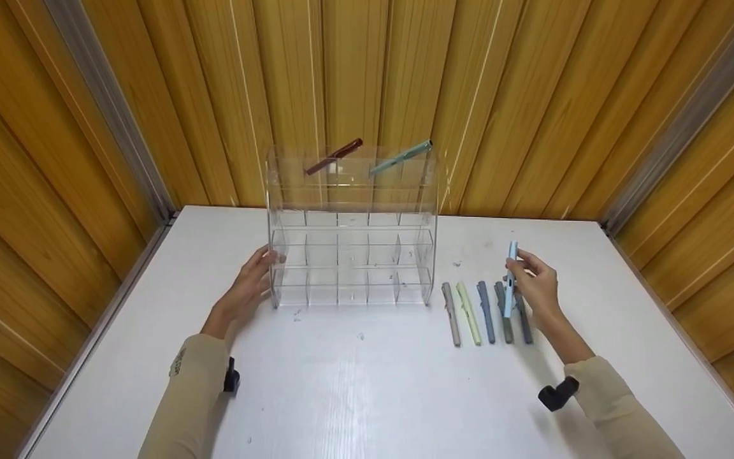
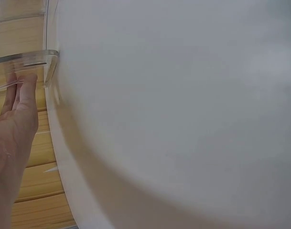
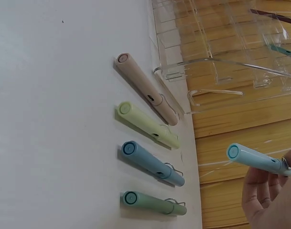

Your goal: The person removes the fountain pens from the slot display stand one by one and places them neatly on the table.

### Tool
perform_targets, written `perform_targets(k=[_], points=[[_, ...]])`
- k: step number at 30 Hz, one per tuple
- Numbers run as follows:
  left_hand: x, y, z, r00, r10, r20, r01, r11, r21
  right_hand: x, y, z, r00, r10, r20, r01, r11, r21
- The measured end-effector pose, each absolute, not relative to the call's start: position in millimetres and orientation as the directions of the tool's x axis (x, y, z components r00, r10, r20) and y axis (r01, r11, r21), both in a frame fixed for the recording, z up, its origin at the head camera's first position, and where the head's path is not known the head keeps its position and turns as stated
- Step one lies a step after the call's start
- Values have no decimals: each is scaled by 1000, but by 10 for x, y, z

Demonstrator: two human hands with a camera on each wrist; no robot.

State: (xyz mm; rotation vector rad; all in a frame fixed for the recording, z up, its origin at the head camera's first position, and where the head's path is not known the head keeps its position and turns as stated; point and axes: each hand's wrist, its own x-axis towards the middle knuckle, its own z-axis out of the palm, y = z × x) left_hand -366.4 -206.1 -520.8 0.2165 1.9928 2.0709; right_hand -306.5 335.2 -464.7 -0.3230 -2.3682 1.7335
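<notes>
The clear rack (image 1: 352, 245) stood on the white worktop (image 1: 341, 382), its tiers split into small compartments. At the rack's left side, the left hand (image 1: 251, 275) touched the side panel with fingers nearly straight, its grip loose rather than wrapped around anything. Well to the right of the rack, the right hand (image 1: 538, 284) had a narrow grip, pinching a light blue pen (image 1: 510, 290) between thumb and fingers, raised off the worktop and roughly upright in the head view.

Beneath that pen, right of the rack, five others lay side by side: a taupe pen (image 1: 452, 317) nearest the rack, then a lime pen (image 1: 469, 315), a blue pen (image 1: 486, 313), a green pen (image 1: 508, 333) and, farthest from the rack, a dark grey pen (image 1: 525, 324). In the rack's top tier, a dark red pen (image 1: 335, 157) and a teal pen (image 1: 402, 157) rested tilted, their upper ends toward the rack's right. Behind the rack rose a wood-patterned wall (image 1: 354, 76).
</notes>
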Motion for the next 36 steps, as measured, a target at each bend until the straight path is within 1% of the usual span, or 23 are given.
perform_targets(k=[5,12,18,22,28,33,36], points=[[-3674,-2037,-5226,-953,290,-90,-107,-43,993,-2999,3453,-4671,-957,289,3,98,336,-937],[-3659,-2053,-5221,-957,282,-71,-83,-29,996,-2963,3562,-4720,-965,262,-21,105,309,-945],[-3650,-2084,-5211,-957,285,-62,-77,-39,996,-2964,3644,-4745,-962,268,-49,139,331,-933],[-3645,-2088,-5196,-957,284,-60,-80,-60,995,-2948,3698,-4743,-962,270,-45,141,346,-928],[-3655,-2046,-5211,-954,294,-58,-86,-84,993,-2910,3824,-4756,-962,266,-61,148,320,-936],[-3648,-2028,-5210,-955,291,-60,-82,-66,994,-2906,3912,-4748,-961,266,-71,155,308,-939],[-3643,-2024,-5204,-956,287,-65,-84,-56,995,-2889,3951,-4758,-959,271,-77,167,326,-930]])
